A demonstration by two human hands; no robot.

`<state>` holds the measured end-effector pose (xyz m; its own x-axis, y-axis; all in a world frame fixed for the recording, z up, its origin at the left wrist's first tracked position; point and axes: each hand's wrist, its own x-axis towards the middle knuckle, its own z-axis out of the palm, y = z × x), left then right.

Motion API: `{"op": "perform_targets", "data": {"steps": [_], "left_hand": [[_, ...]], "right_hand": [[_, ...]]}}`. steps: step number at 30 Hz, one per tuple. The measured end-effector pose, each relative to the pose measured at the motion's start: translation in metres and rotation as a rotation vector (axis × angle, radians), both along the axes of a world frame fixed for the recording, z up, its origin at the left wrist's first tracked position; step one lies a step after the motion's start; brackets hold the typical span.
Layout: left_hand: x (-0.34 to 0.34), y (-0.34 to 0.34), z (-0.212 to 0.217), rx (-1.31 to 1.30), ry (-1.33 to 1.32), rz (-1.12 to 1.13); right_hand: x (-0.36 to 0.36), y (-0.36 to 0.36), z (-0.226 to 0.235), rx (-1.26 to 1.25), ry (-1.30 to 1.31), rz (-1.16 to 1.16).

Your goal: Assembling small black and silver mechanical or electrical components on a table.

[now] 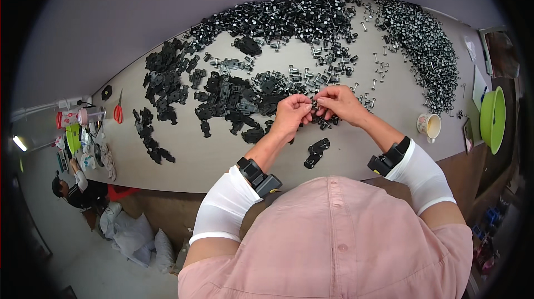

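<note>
Covering most of the table (183,154), heaps of loose black parts (222,96) and pins (423,43) remain unassembled. 2 finished-looking pieces (315,152) lie nearest. Left hand (290,114) and right hand (339,102) pinch 1 small black part (315,106) between fingertips, above the table's near edge.

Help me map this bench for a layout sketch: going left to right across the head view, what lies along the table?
Red scissors → loose black plastic parts → left hand → right hand, both pinching a small black part → heap of metal pins → cup → green bowl.
</note>
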<state>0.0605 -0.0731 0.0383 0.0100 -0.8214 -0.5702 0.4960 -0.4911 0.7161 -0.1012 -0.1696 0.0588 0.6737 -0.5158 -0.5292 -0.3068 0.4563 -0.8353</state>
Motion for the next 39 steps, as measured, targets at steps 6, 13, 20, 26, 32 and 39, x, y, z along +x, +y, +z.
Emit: {"op": "perform_targets", "data": {"steps": [6, 13, 20, 26, 32, 39], "left_hand": [[0.012, 0.015, 0.001, -0.004, 0.142, -0.080], [0.023, -0.001, 0.007, -0.015, 0.001, -0.092], [0.066, -0.002, 0.021, -0.034, -0.574, 0.116], [0.079, 0.027, 0.010, -0.295, -1.581, -0.334], [0.085, 0.038, -0.011, -0.259, -1.565, -0.304], [0.063, 0.021, 0.013, -0.348, -1.651, -0.334]], "right_hand": [[0.000, 0.001, 0.012, -0.123, 0.007, 0.216], [0.007, 0.008, -0.002, 0.010, -0.076, 0.097], [0.000, -0.004, -0.004, -0.052, -0.066, -0.139], [-0.004, -0.005, -0.022, -0.047, -0.086, -0.157], [-0.001, 0.000, -0.022, -0.036, -0.058, -0.150], [-0.001, 0.001, -0.024, -0.017, -0.026, -0.133]]}}
